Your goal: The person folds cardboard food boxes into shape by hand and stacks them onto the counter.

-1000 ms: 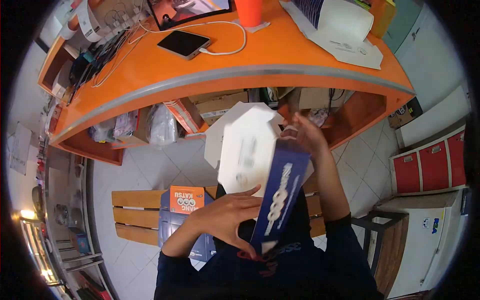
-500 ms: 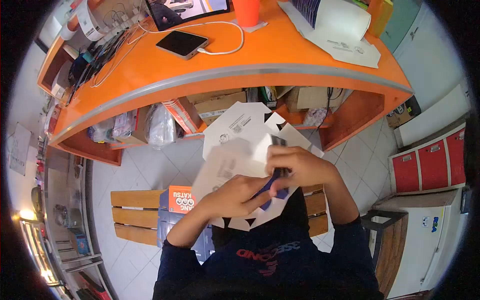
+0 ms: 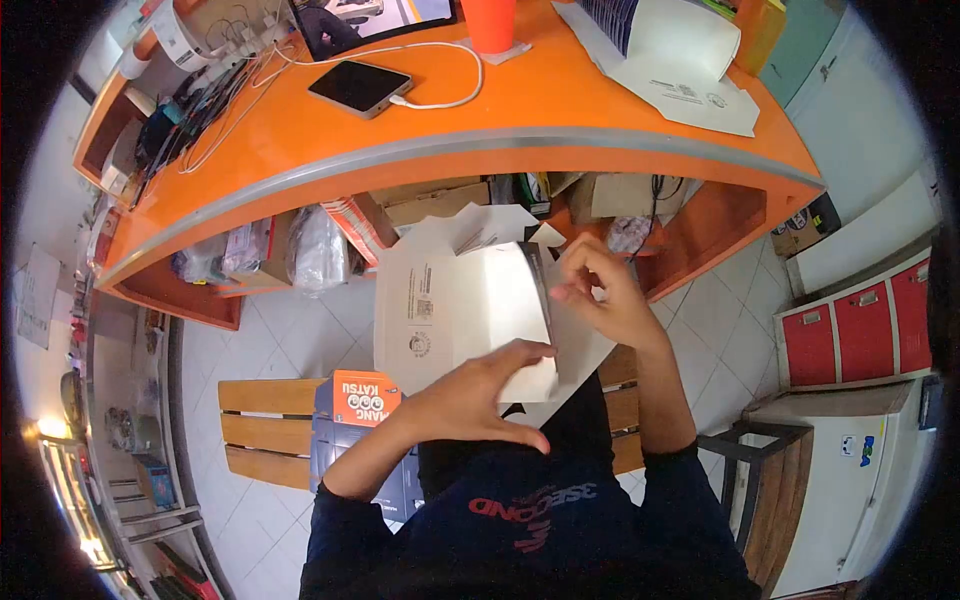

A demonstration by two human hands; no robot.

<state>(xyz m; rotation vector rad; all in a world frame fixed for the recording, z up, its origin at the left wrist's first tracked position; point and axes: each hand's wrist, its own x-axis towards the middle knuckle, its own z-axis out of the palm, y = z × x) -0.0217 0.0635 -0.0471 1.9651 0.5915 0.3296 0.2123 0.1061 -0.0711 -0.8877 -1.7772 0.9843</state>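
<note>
A white cardboard food-box blank [image 3: 400, 300], printed with small dark text and logos, lies over my lap, partly folded. One pale panel [image 3: 505, 310] is bent up in its middle, with a dark printed edge along its right side. My left hand [image 3: 490, 390] lies across the lower end of this panel, thumb spread apart from the fingers. Above the right part of the cardboard, my right hand [image 3: 605, 295] is raised with loosely curled fingers and nothing visible in them.
Ahead stands an orange desk [image 3: 420, 150] with a phone [image 3: 360, 88] on a white cable, a tablet [image 3: 370, 20], an orange cup [image 3: 488, 25] and more box cardboard [image 3: 690, 95]. Flat printed boxes [image 3: 365, 440] rest on the wooden bench [image 3: 265, 430] at my left.
The cardboard has turned and its middle panel now faces up. My right hand has let go of the dark edge and moved up and right; my left hand has opened.
</note>
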